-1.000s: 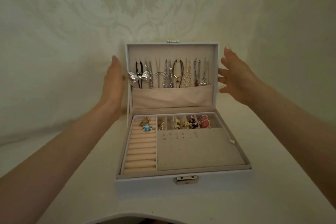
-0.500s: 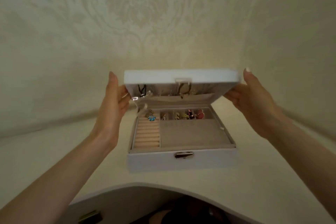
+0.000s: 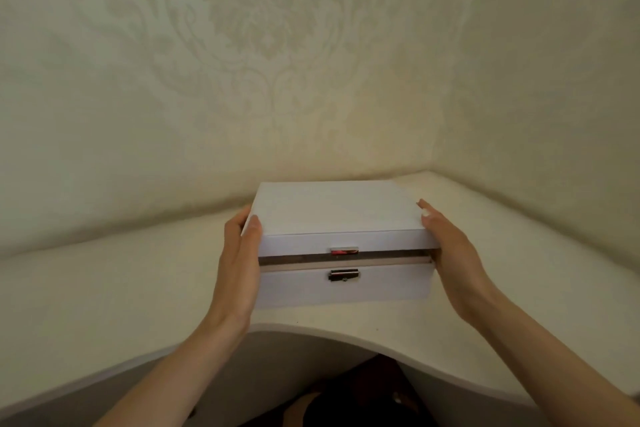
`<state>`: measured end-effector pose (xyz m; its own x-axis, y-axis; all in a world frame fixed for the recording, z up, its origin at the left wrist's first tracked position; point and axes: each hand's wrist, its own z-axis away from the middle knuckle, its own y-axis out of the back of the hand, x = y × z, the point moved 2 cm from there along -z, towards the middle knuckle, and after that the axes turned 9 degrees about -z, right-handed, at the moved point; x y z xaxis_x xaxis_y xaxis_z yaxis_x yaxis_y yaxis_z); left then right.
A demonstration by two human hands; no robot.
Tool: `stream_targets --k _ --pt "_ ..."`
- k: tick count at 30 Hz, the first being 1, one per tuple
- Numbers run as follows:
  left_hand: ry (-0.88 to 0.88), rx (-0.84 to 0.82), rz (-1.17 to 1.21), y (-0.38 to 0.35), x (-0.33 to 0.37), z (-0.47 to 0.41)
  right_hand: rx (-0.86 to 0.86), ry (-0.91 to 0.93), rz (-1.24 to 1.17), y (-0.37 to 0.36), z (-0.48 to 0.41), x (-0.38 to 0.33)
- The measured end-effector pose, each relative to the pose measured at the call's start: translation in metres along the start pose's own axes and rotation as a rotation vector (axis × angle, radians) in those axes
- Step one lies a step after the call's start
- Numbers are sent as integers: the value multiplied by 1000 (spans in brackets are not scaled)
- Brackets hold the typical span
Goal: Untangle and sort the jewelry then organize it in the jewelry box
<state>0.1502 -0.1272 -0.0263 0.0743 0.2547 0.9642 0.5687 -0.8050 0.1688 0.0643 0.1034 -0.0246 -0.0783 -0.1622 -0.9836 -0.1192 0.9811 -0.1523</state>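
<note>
A white jewelry box stands on the table in the middle of the view. Its lid is nearly down, leaving only a thin dark gap above the base. A metal clasp sits on the front of the base and its catch on the lid's front edge. My left hand holds the lid's left end, thumb on top. My right hand holds the lid's right end, fingers curled at its corner. The jewelry inside is hidden.
The cream table has a curved front edge cut in toward me. Patterned wallpaper rises right behind the box, and the wall turns a corner at the right.
The lid came down from upright to almost flat, with both hands moving down along its ends. The necklaces and rings went out of sight.
</note>
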Motion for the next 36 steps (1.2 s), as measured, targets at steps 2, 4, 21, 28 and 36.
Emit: stream_targets --k 2,4,21,28,36 --pt "42 -11 -7 0 1 -4 34 -8 19 0 -2 0" --pt "89 -17 12 0 0 -6 38 -25 30 0 0 1" --pt "5 -86 69 0 -18 4 -32 -28 -17 13 -1 21" --pt "-13 -286 33 -80 -10 -41 161 31 -121 76 -52 14" --pt "-29 -252 -23 -175 -2 -79 143 24 -111 114 -163 2"
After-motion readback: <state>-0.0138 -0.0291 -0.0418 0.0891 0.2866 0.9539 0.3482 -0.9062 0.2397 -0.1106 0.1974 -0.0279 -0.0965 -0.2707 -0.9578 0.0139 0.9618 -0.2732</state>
